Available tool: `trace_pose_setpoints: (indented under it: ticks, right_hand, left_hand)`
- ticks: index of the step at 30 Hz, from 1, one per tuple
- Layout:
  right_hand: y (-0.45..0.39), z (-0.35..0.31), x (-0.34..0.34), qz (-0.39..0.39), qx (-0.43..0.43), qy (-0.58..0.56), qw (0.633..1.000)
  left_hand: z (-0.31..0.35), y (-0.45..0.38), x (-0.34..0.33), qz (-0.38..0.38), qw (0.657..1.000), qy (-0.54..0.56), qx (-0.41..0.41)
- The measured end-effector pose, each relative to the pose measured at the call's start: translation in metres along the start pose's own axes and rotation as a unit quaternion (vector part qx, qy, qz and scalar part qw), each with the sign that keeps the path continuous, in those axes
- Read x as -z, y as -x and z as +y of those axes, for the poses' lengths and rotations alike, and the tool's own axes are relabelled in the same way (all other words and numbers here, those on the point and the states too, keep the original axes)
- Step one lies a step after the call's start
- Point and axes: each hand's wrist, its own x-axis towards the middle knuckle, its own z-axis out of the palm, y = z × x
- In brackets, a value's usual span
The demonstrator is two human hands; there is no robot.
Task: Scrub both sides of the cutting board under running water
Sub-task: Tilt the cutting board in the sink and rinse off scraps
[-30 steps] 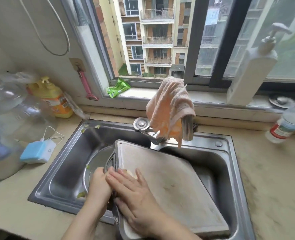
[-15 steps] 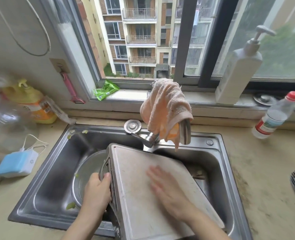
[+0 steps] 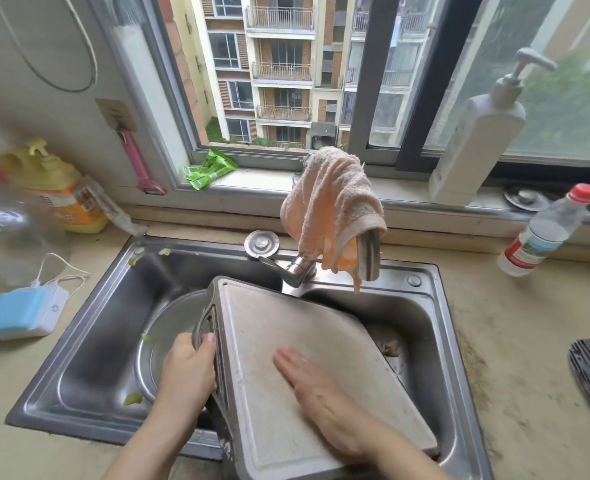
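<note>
Cutting board [image 3: 307, 368], pale with a grey rim, sits in the lower centre of the frame, tilted across the double stainless sink [image 3: 89, 327]. Its far corner lies just below the faucet [image 3: 300, 268]; its near edge reaches the bottom of the frame.

Left hand [image 3: 186, 372]: fingers curled closed around the board's grey handle on its left edge, thumb on top of the handle. Grip firm, board held at an angle.

Right hand [image 3: 324, 396]: fingers straight and together, palm down, lying flat on the board's upper face. It holds nothing. Fingertips slightly blurred.

Metal bowl [image 3: 168, 327] in the left basin, partly under the board and the left hand. Green vegetable scraps [image 3: 133, 398] near the bowl's lower rim and at the basin's far corner.

Peach cloth [image 3: 335, 206] draped over the faucet spout, centre frame. Whether water is flowing cannot be told; no stream is clearly visible.

Upper right: white pump bottle [image 3: 477, 140] on the window sill. Right edge: clear bottle with red cap [image 3: 546, 230] on the counter. Left: yellow detergent bottle [image 3: 51, 188] and a blue-and-white device [image 3: 23, 311] with a white cord. A green packet [image 3: 210, 168] lies on the sill.
</note>
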Motion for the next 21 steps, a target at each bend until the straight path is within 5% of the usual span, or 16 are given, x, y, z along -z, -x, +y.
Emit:
trace_pose_setpoints:
  ticks: [3,6,8,13,19,21]
  right_hand:
    - [0.024,0.053,0.018,0.029,-0.181,0.008,0.983]
    - [0.031,0.098,0.053,0.039,-0.45,0.115,0.885]
    - [0.016,0.096,0.055,0.088,-0.417,0.128,0.895]
    - [0.001,0.072,0.017,0.048,-0.248,0.064,0.966]
    - [0.048,0.121,0.018,0.019,-0.428,0.016,0.903]
    - [0.053,0.121,0.028,0.067,-0.493,0.041,0.867]
  left_hand:
    - [0.002,-0.001,-0.001,0.003,1.0,-0.021,-0.007]
    - [0.0,-0.005,0.0,-0.001,1.0,-0.019,-0.002]
    - [0.001,-0.006,0.0,-0.013,1.0,-0.011,0.001]
    - [0.023,-0.02,0.002,-0.022,0.999,0.05,-0.002]
    - [0.022,-0.004,-0.019,-0.065,0.995,0.075,0.012]
    - [0.02,-0.003,-0.022,-0.053,0.996,0.068,0.004]
